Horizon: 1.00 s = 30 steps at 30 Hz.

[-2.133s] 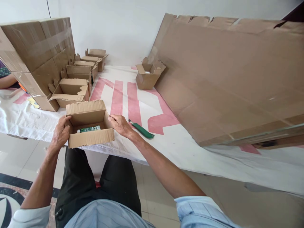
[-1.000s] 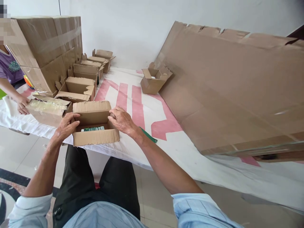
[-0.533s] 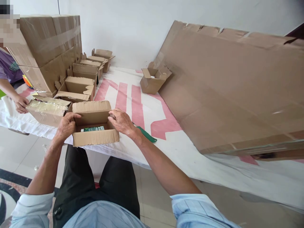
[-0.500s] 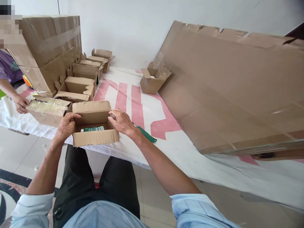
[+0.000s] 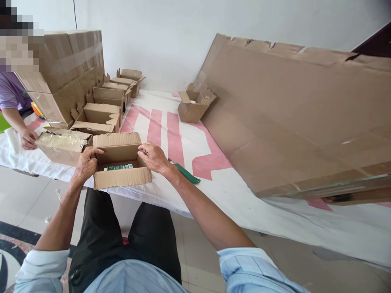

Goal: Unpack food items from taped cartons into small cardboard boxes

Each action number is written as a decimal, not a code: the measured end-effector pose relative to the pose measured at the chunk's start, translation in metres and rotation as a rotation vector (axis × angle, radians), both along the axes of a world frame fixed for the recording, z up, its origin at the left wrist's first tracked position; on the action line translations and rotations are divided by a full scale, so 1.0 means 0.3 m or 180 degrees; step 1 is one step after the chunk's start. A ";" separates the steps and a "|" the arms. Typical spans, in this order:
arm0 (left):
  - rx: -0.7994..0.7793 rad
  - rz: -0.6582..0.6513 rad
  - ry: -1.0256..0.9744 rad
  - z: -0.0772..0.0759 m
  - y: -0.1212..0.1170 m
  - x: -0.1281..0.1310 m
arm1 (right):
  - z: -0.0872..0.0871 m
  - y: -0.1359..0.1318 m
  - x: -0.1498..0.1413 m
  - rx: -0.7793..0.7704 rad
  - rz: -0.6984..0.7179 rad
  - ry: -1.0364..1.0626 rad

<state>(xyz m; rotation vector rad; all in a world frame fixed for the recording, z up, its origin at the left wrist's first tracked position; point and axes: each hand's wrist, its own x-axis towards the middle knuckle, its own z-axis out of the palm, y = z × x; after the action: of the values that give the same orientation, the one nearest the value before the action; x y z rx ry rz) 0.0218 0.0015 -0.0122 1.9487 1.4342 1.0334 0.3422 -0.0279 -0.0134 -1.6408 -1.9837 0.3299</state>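
Right in front of me at the table's edge is an open cardboard box (image 5: 122, 178), its long flaps folded out. Inside it lies a green and white printed pack (image 5: 119, 167), partly hidden by the near flap. My left hand (image 5: 86, 163) grips the box's left end, thumb and finger over the rim. At the opposite end my right hand (image 5: 153, 157) holds the right side, fingers bent over the edge. A green-handled tool (image 5: 188, 174) rests on the cloth beside my right forearm, its other end hidden.
A taped carton (image 5: 62, 144) sits left of my box, a co-worker's hand (image 5: 28, 139) beside it. Several open boxes (image 5: 99, 116) line up before stacked cartons (image 5: 65, 61). Farther back stands a small open box (image 5: 192, 110); a large cardboard sheet (image 5: 290, 122) leans at right.
The view has tilted slightly, so the background sits a little lower. Both hands keep their hold on the box, which has barely moved.
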 end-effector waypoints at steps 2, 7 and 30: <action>0.0008 0.0000 0.0036 -0.002 0.001 -0.003 | 0.003 0.000 0.001 0.0023 -0.0006 0.0000; 0.0085 0.0005 0.0022 -0.012 0.003 -0.007 | 0.012 -0.002 0.003 0.0168 0.0015 -0.0057; 0.0038 0.0167 -0.0367 -0.009 -0.001 -0.001 | -0.028 0.046 -0.029 0.0492 0.0435 0.0164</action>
<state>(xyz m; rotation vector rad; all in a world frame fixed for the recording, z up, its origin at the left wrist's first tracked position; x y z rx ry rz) 0.0216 0.0011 -0.0149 1.8371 1.4251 1.1609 0.3336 -0.0140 -0.0219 -1.3923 -2.0336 0.2594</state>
